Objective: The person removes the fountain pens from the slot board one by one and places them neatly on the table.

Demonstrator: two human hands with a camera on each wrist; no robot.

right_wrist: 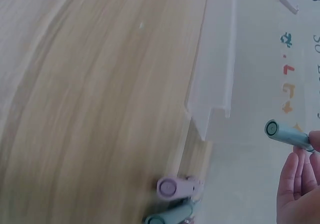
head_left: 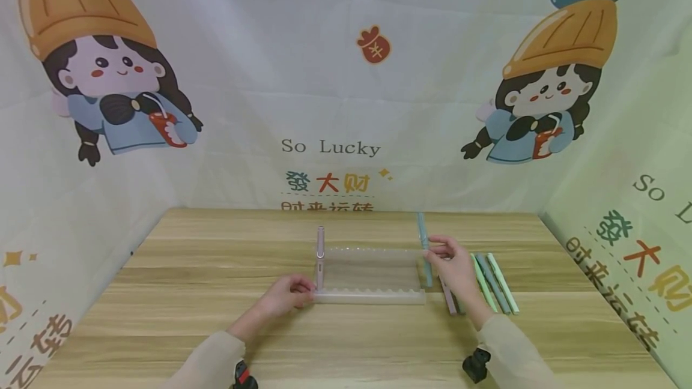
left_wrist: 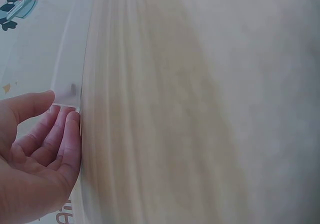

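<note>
A clear plastic pen rack (head_left: 373,298) with a notched front edge stands mid-table. My left hand (head_left: 289,293) holds its left end, thumb and fingertips at the end wall in the left wrist view (left_wrist: 45,149). One mauve pen (head_left: 321,242) leans upright in the leftmost slot, its clip facing me. My right hand (head_left: 454,266) pinches a blue-green pen (head_left: 422,230) between thumb and fingers, near the rack's right end. In the right wrist view that pen (right_wrist: 285,133) is raised off the table, its round end towards the camera.
Right of the rack, a mauve pen (head_left: 447,298) lies partly under my right hand beside a darker one. Farther right lie a green pen (head_left: 483,284), a grey-teal pen (head_left: 494,284) and a pale green pen (head_left: 504,284). A printed cloth (head_left: 432,155) hangs behind the table.
</note>
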